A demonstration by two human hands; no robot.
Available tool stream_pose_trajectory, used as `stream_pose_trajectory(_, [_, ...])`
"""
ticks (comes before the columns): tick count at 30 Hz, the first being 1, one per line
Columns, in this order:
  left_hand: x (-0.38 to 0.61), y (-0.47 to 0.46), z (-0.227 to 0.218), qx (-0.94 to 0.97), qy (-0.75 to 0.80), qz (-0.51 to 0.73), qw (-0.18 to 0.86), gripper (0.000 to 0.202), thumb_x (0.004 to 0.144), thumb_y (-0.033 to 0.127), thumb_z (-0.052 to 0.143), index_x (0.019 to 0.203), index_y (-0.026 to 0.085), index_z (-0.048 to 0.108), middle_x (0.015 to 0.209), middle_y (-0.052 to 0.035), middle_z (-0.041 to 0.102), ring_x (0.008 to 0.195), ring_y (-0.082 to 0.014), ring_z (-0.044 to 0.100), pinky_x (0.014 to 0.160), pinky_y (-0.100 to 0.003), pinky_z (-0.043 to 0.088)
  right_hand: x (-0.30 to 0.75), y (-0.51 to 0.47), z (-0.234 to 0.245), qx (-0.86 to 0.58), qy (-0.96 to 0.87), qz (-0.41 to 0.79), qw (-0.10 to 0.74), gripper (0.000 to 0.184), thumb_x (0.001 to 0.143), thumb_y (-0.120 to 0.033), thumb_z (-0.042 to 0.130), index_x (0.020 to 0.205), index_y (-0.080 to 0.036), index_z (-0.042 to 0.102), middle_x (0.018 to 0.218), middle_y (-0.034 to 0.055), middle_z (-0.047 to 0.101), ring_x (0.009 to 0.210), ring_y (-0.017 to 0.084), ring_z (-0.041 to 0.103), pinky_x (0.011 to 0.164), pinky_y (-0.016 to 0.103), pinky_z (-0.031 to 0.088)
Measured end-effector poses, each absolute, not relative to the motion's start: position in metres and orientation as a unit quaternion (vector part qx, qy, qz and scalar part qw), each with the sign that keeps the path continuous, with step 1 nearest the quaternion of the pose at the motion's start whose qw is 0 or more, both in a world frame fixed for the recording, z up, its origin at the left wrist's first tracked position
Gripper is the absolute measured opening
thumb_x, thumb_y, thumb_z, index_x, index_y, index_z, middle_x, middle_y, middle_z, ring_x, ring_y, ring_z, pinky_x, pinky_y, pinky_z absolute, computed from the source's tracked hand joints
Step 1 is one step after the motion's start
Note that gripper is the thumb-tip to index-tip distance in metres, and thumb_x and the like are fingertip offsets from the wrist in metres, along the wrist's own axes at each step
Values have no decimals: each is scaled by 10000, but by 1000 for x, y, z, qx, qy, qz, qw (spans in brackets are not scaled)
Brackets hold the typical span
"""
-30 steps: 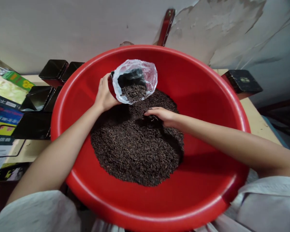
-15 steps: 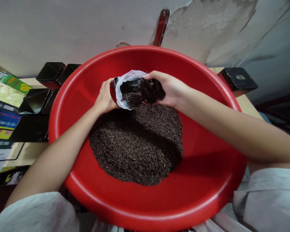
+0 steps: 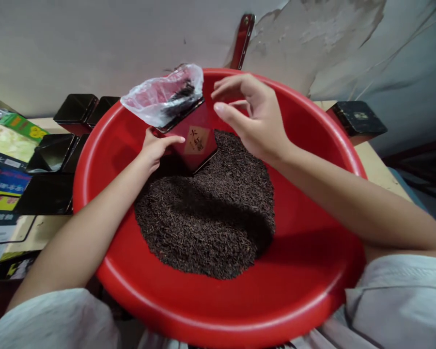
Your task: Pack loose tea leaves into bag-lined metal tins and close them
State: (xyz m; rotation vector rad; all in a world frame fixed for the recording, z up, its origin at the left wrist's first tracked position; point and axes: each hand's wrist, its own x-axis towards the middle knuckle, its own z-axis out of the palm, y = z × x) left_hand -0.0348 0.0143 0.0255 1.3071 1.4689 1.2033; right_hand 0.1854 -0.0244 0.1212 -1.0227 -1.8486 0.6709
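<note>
My left hand [image 3: 157, 149] grips a red tea tin [image 3: 199, 131] with a tan label, held tilted over the far left part of a large red basin [image 3: 298, 281]. A clear plastic bag [image 3: 145, 99] lines the tin and spreads out above its mouth. Some dark tea leaves [image 3: 184, 91] show inside the bag. My right hand [image 3: 256, 114] hovers just right of the tin with fingers bent and apart, holding nothing. Below both hands, a broad heap of dark loose tea [image 3: 207, 228] lies in the basin.
Several open black-lined tins [image 3: 53, 150] stand left of the basin, near a green box [image 3: 22, 125]. At the right sits a tin with a dark lid [image 3: 361, 118]. A dark red strip-like object [image 3: 242, 41] leans on the wall behind.
The handful of tea has left my right hand, which has opened and drawn back from the bag's mouth. My left hand has turned the tin more upright, so its labelled side now shows.
</note>
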Motion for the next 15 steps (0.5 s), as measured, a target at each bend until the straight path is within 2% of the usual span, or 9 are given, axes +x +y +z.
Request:
stream_pose_trajectory(2, [-26, 9, 26, 440, 602, 468, 474, 626, 517, 346, 813, 1037, 194, 497, 1202, -138, 600, 1089, -373, 603, 879, -598, 528, 200, -30, 105, -446, -764, 257, 390, 331, 842, -450, 589, 1085, -225, 606, 1269, 15, 584, 1207, 251, 540, 1020, 430, 449])
stream_pose_trajectory(4, [-19, 4, 29, 423, 605, 471, 483, 645, 482, 324, 820, 1027, 197, 501, 1196, -133, 604, 1104, -383, 595, 880, -599, 531, 212, -28, 83, -482, -762, 286, 324, 599, 744, -500, 695, 1249, -220, 534, 1384, 82, 502, 1275, 311, 487, 1049, 498, 424])
stream_pose_trajectory(7, [-15, 1, 35, 495, 569, 493, 435, 731, 400, 298, 851, 1045, 191, 522, 1199, -128, 615, 1158, -380, 570, 1001, -580, 478, 226, -14, 54, -515, -740, 350, 254, 1024, 598, -475, 817, 1447, -203, 313, 1550, 163, 270, 1368, 367, 380, 1092, 550, 378])
stream_pose_trajectory(9, [-17, -1, 39, 590, 515, 473, 404, 732, 388, 309, 864, 1043, 178, 567, 1205, -127, 629, 1206, -372, 542, 1111, -553, 383, 231, -4, 45, -507, -736, 385, 230, 1182, 554, -444, 845, 1501, -210, 176, 1593, 175, 146, 1402, 377, 332, 1110, 565, 353])
stream_pose_trajectory(11, [-20, -4, 42, 666, 475, 430, 382, 709, 410, 343, 868, 1045, 175, 603, 1206, -126, 643, 1237, -369, 522, 1176, -543, 281, 232, 1, 46, -476, -755, 388, 231, 1237, 532, -405, 861, 1511, -219, 130, 1595, 166, 149, 1419, 362, 311, 1143, 552, 312])
stream_pose_trajectory(15, [-19, -11, 37, 704, 460, 384, 381, 706, 432, 385, 852, 1076, 223, 611, 1198, -98, 648, 1241, -365, 521, 1196, -541, 228, 229, 1, 50, -432, -790, 329, 283, 1155, 509, -296, 878, 1475, -210, 251, 1520, 130, 348, 1434, 307, 300, 1211, 459, 216])
